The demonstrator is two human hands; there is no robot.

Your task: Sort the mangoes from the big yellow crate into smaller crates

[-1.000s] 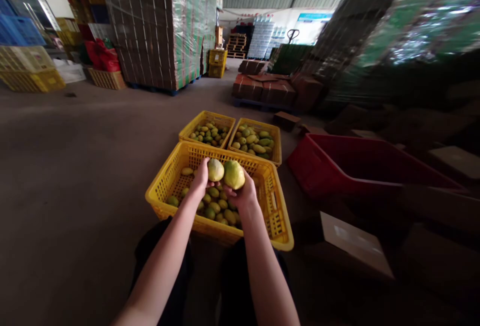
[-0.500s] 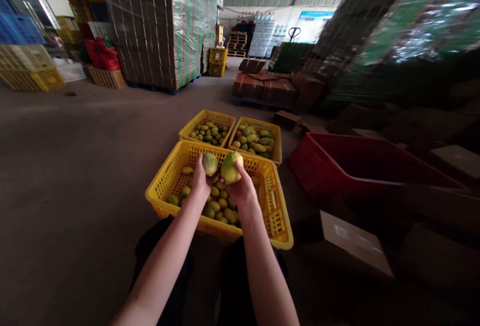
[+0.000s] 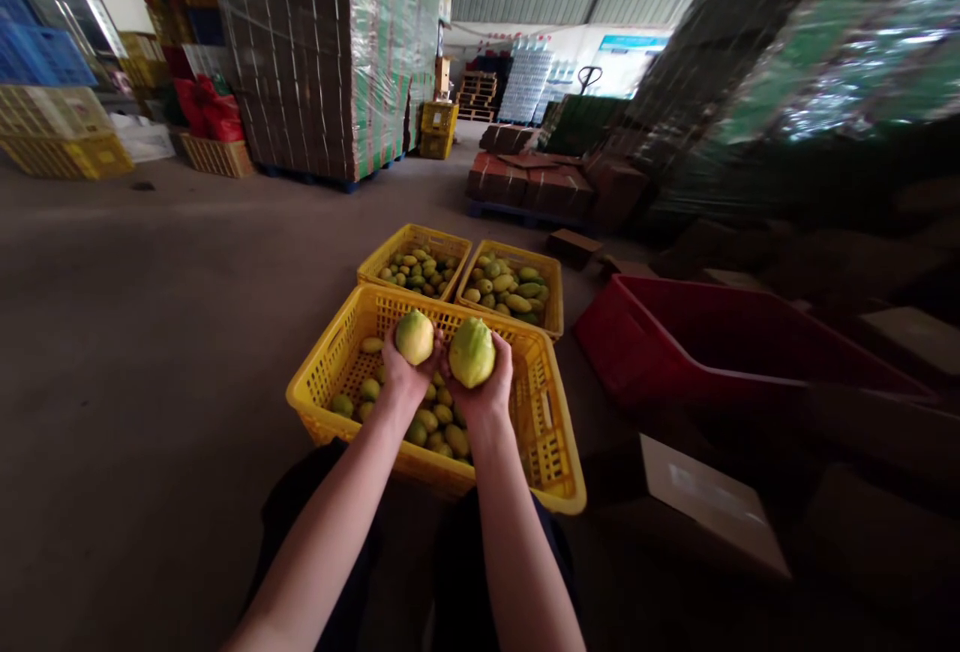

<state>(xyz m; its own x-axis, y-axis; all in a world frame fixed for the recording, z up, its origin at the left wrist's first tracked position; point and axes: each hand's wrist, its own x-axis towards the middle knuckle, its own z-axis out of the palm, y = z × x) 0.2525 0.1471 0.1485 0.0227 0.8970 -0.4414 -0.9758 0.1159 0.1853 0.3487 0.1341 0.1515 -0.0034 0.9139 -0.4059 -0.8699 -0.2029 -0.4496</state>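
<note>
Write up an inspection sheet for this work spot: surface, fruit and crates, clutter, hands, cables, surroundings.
Surface: bare grey floor.
Job's things: near crate, yellow, partly filled with green-yellow fruit; far left crate and far right crate behind it, also holding fruit.
Clutter: red crate at right; cardboard sheet near it.
Hands: left hand holds the smaller fruit, right hand the larger fruit, both above the near crate.
Cables: nothing seen.
Surroundings: wrapped carton stack at left rear; stacked crates far left.

the concrete floor (image 3: 150, 332) bears a yellow crate (image 3: 551, 432), two smaller crates (image 3: 556, 297) behind (side by side) and a red tub (image 3: 675, 362).
</note>
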